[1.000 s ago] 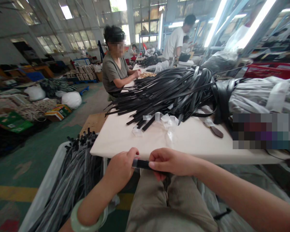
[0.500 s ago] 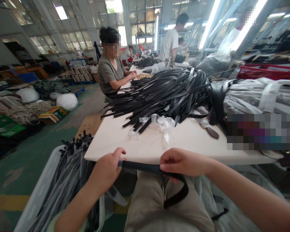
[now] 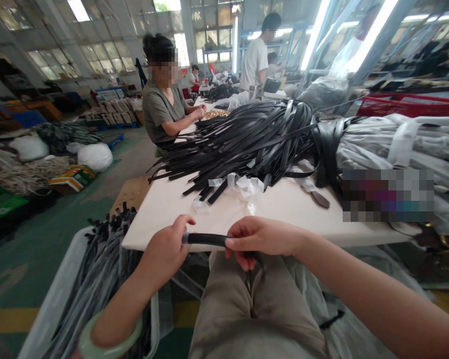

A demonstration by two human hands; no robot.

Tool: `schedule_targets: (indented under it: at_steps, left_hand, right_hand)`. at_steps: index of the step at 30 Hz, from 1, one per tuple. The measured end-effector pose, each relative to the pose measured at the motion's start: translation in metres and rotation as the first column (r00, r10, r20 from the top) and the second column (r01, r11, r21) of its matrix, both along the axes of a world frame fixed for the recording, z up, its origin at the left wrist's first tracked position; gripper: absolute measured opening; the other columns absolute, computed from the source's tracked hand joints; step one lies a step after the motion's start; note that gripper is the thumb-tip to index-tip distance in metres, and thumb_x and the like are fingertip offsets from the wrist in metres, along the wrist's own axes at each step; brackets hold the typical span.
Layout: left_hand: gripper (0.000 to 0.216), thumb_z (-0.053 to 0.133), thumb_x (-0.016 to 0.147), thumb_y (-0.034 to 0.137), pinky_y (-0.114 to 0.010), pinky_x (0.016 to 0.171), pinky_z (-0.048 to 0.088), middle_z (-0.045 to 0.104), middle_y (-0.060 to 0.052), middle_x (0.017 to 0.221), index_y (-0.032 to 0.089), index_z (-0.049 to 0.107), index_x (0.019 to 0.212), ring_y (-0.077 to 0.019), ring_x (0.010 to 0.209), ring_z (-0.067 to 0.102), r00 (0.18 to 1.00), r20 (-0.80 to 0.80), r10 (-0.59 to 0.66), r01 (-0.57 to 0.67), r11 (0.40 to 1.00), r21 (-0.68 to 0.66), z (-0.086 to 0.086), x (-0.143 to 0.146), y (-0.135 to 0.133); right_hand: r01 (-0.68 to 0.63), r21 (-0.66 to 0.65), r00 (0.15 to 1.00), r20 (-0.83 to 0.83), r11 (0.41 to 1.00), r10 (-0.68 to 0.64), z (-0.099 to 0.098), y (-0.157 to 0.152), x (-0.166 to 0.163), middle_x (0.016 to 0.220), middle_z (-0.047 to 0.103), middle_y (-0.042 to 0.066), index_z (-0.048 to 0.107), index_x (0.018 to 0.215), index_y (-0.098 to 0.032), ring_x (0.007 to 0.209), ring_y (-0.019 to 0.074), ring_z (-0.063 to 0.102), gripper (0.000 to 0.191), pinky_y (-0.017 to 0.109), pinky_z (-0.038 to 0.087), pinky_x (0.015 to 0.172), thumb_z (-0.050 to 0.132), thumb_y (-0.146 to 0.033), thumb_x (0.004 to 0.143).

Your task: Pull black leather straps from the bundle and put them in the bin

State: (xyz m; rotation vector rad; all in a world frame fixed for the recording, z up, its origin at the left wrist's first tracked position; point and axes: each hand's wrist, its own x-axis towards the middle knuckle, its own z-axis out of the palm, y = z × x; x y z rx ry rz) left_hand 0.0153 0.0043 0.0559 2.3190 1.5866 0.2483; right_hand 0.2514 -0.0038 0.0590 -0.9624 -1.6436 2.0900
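We hold a plain black strap (image 3: 205,239) over our khaki trousers (image 3: 254,309); a pale green bangle (image 3: 108,344) circles our left wrist. The counter (image 3: 284,209) is cream-white, heaped at its far side with black straps (image 3: 254,139) tagged in white tape (image 3: 243,184). Grey-wrapped bundles (image 3: 396,144) lie at its right edge. A white bin (image 3: 56,299) holds greyish-black straps. The floor (image 3: 41,249) is green with a yellow stripe.

The black strap (image 3: 205,239) looks like smooth, faintly glossy leather. Behind it, the table top (image 3: 284,209) is matt, pale and smooth. On that table, the strap pile (image 3: 254,139) shines softly beside crinkled clear plastic scraps (image 3: 247,185).
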Motion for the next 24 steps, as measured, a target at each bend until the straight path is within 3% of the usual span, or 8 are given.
schedule_targets:
  at_steps: [3,7,9,13,19,21,24]
  left_hand:
    - [0.036,0.042,0.079,0.012,-0.036,0.070,0.044,0.066,-0.006,0.081,0.019,0.051,0.114,-0.0288,0.080,0.067,1.000,0.002,0.020,-0.020,1.000,0.002,0.000,-0.001,-0.001]
    - [0.033,0.046,0.080,0.014,-0.033,0.073,0.045,0.070,-0.008,0.090,0.020,0.053,0.111,-0.0271,0.088,0.068,0.996,0.027,-0.086,0.086,0.996,-0.026,-0.001,0.014,-0.007]
    - [0.031,0.047,0.080,0.015,-0.034,0.073,0.045,0.070,-0.009,0.091,0.018,0.054,0.110,-0.0283,0.088,0.068,0.996,0.021,-0.091,0.092,0.995,-0.027,0.001,0.013,-0.008]
    - [0.027,0.044,0.087,0.026,-0.036,0.069,0.043,0.067,-0.007,0.080,0.018,0.054,0.111,-0.0308,0.079,0.067,1.000,-0.002,0.023,-0.023,1.000,0.007,0.003,-0.007,-0.006]
    - [0.027,0.046,0.080,0.019,-0.031,0.070,0.043,0.071,-0.004,0.085,0.021,0.056,0.104,-0.0256,0.084,0.068,1.000,0.024,0.017,-0.016,1.000,-0.020,-0.001,-0.012,-0.009]
    - [0.025,0.045,0.082,0.023,-0.031,0.067,0.043,0.070,-0.003,0.081,0.021,0.057,0.103,-0.0250,0.079,0.068,0.997,0.013,0.074,-0.074,0.997,-0.012,0.002,-0.028,-0.014]
    - [0.023,0.049,0.082,0.035,-0.029,0.064,0.046,0.071,-0.001,0.075,0.022,0.061,0.098,-0.0231,0.068,0.068,0.958,0.019,0.285,-0.286,0.956,0.073,0.013,-0.090,-0.033]
  right_hand:
    - [0.017,0.000,0.998,0.053,1.000,-0.017,0.005,0.001,0.001,0.048,0.059,-0.005,0.062,0.077,-0.013,0.041,0.0054,0.049,0.024,0.016,0.040,0.045,0.060,-0.034,0.088]
    - [0.030,0.043,0.997,0.067,0.999,-0.033,0.011,0.008,-0.031,0.044,0.058,-0.006,0.061,0.068,-0.013,0.037,0.0052,0.048,0.024,0.015,0.041,0.042,0.051,-0.013,0.090]
    - [0.003,0.031,0.998,0.064,1.000,-0.005,0.012,0.010,-0.040,0.045,0.059,-0.006,0.059,0.067,-0.013,0.039,0.0062,0.052,0.027,0.016,0.044,0.044,0.050,-0.013,0.092]
    - [-0.064,0.049,0.992,0.110,0.997,0.058,0.014,0.010,-0.035,0.046,0.060,-0.007,0.059,0.072,-0.014,0.039,0.0049,0.053,0.025,0.013,0.044,0.044,0.048,-0.014,0.095]
    - [-0.028,0.083,0.995,0.101,0.996,0.019,0.009,0.012,-0.070,0.048,0.059,-0.005,0.055,0.063,-0.014,0.041,0.0044,0.052,0.032,0.013,0.043,0.043,0.049,-0.016,0.095]
    - [0.002,0.091,0.997,0.080,0.996,-0.009,0.001,0.013,-0.075,0.056,0.063,-0.002,0.057,0.068,-0.014,0.047,0.0058,0.057,0.030,0.015,0.046,0.047,0.051,-0.023,0.096]
    - [0.202,0.266,0.971,0.075,0.943,-0.229,-0.011,0.014,-0.051,0.070,0.069,0.003,0.060,0.088,-0.014,0.060,0.0111,0.065,0.020,0.021,0.054,0.059,0.055,-0.033,0.094]
